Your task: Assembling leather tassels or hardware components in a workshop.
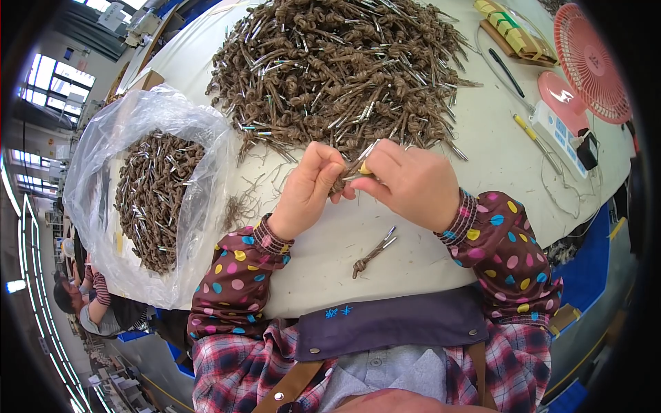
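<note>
My left hand (308, 189) is closed, pinching a knotted brown cord (339, 184) with silvery tips just above the table. Against it, my right hand (416, 182) is closed around a small yellow-handled metal tool (365, 167), mostly hidden by the fingers; its thin metal end touches the cord, and its exact kind is unclear. Beyond both hands rises a large pile of similar knotted cords (337, 76) with metal tips. One single knotted cord (372, 253) lies on the table between my forearms. Loose thread scraps (237, 206) are scattered left of my left hand.
On the left, a transparent plastic bag (82, 162) stands open, holding many knotted cords (155, 199). To the right are a pink fan (589, 65), a white power strip (559, 138), a yellow-handled screwdriver-like tool (527, 129), a black pen (506, 72) and yellow-wrapped bundles (513, 27). Another person (96, 303) sits far left.
</note>
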`<state>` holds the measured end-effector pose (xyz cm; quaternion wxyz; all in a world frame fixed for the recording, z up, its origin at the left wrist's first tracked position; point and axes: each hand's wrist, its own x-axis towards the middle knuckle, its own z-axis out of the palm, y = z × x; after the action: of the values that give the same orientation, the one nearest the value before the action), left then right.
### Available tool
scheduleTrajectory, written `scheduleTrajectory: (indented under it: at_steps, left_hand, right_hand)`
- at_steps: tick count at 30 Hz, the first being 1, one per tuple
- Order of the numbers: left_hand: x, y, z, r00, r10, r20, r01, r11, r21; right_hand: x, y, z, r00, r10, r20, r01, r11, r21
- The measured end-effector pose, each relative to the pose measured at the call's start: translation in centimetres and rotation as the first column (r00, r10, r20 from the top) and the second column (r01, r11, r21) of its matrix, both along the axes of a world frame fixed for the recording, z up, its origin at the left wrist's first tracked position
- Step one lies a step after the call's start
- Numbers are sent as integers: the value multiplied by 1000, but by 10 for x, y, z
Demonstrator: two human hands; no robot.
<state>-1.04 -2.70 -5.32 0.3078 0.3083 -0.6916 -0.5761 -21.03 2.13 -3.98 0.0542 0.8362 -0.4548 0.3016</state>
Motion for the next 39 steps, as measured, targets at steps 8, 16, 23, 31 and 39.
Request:
scheduleTrajectory:
  at_steps: [8, 16, 23, 31, 39]
  left_hand:
    - [2, 0, 3, 998, -57, -19, 58, 998, 40]
    - [20, -35, 23, 827, 495, 265, -62, 549, -833]
    - [-1, -3, 21, 926, 76, 371, 94, 902, -421]
    - [0, -4, 21, 921, 22, 389, 79, 967, -241]
    - [-2, -3, 15, 891, 141, 432, 80, 887, -455]
  right_hand:
    - [-11, -13, 6, 783, -187, 593, -232, 798, 557]
    - [-17, -18, -1, 747, -266, 609, -134, 837, 530]
    - [-13, -13, 2, 637, -294, 713, -222, 815, 535]
    - [-17, -9, 14, 818, -167, 550, 51, 974, 220]
    - [-12, 1, 15, 996, -72, -46, 70, 997, -36]
